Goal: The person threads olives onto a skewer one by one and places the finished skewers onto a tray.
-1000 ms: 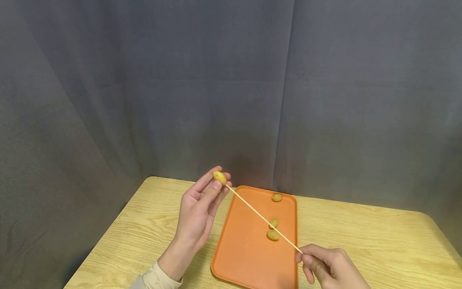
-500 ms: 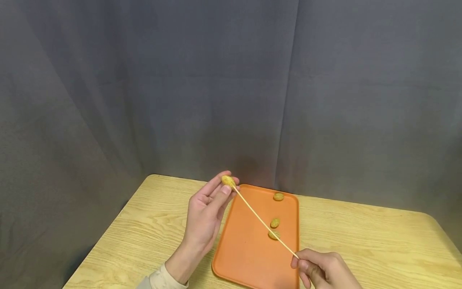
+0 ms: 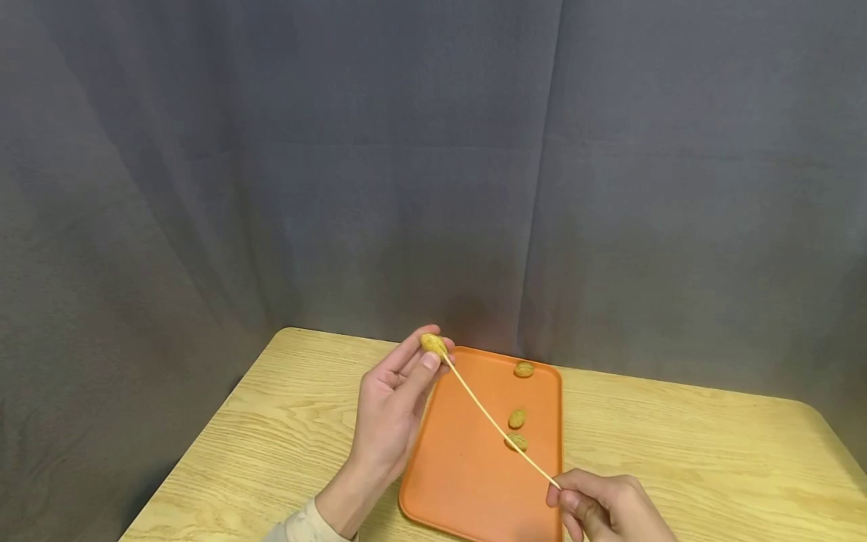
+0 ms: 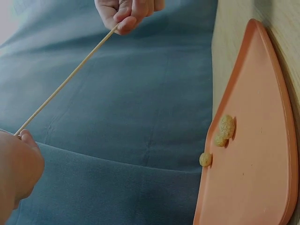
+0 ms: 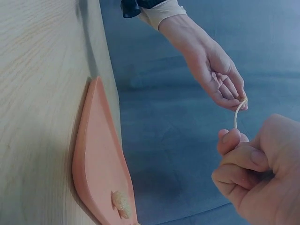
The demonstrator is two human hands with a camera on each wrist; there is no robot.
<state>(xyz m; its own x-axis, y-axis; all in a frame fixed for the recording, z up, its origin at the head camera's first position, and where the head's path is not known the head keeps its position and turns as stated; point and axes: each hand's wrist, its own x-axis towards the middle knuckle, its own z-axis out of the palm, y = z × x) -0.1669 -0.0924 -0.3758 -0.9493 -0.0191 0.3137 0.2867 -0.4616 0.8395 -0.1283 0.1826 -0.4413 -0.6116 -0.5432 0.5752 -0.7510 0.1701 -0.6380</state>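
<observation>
Between the thumb and fingers of my left hand (image 3: pixel 393 418) is an oval, yellowish wrinkled fruit-like piece (image 3: pixel 432 344). One end of a thin wooden skewer (image 3: pixel 477 400) meets this piece; the tip is hidden there. At the other end, my right hand (image 3: pixel 609 504) pinches the skewer between thumb and fingers. The skewer slants down to the right above the orange tray (image 3: pixel 460 482) and bows slightly. In the right wrist view, the bent skewer (image 5: pixel 237 115) runs between both hands. Several similar greenish pieces lie on the tray, one of them (image 3: pixel 518 418) near the middle.
Another oval piece (image 3: pixel 524 369) lies by the tray's far right corner, and one (image 3: pixel 517 442) sits partly behind the skewer. The tray rests on a light wood table (image 3: pixel 677 429). Behind it hangs a dark grey curtain (image 3: pixel 406 188).
Both hands and the skewered end have shifted: the left hand moved right and slightly down, the right hand slightly left. The skewer, straight before, now bows.
</observation>
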